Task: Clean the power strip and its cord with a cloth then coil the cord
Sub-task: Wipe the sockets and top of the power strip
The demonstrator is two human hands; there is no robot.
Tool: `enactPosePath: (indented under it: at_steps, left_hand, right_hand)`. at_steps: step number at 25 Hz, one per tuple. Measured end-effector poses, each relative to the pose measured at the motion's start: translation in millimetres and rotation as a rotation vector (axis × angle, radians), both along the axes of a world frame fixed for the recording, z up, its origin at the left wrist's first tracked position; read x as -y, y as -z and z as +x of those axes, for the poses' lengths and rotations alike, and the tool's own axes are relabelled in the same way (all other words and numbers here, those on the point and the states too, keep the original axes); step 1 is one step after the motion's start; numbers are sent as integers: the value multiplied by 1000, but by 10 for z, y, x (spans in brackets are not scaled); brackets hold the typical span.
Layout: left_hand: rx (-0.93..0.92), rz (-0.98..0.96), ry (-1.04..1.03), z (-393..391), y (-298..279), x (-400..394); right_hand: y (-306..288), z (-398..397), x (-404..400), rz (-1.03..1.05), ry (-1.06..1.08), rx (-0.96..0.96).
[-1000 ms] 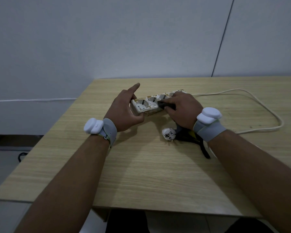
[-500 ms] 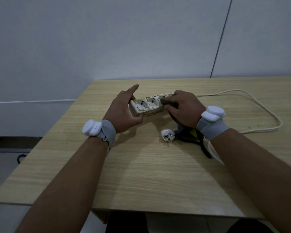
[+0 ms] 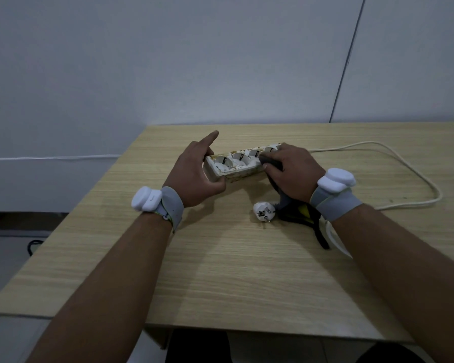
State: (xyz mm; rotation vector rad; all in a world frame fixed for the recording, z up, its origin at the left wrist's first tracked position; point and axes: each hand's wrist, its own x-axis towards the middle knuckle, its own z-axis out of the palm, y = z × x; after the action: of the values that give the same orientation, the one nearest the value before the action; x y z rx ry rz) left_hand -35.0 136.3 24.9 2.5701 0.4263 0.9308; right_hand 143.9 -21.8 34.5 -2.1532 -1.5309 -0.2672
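Light wood-grain table (image 3: 220, 271), far edge against wall. Wall (image 3: 168, 61) plain pale grey-white; dark vertical seam (image 3: 347, 58) at right divides two panels. Thin white line (image 3: 50, 158) runs horizontally along wall at left. Floor (image 3: 3, 258) grey, visible lower left; dark band at wall base. Lighting dim, even.

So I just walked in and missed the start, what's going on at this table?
A person is cleaning a dirty white power strip on a wooden table. The left hand holds the strip's near end with thumb and fingers, index finger raised. The right hand grips a dark cloth and presses it on the strip's far sockets. The cord lies in a loose loop to the right, not yet coiled, and its plug rests on the table beside the trailing cloth.
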Motion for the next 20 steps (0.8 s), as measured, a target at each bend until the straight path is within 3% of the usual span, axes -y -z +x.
enactPosePath:
  at_steps: [9,14,20]
  left_hand:
    - [-2,-26,6,12,22,-4]
    - [10,-38,1,27,12,-2]
    - [-4,-10,11,6,9,13]
  right_hand:
    - [-25,-337,-63,-37,-249,-1]
    - [-28,-228,-31,-5,-108,-12]
    - [-3,-455,-82,-44,-249,18]
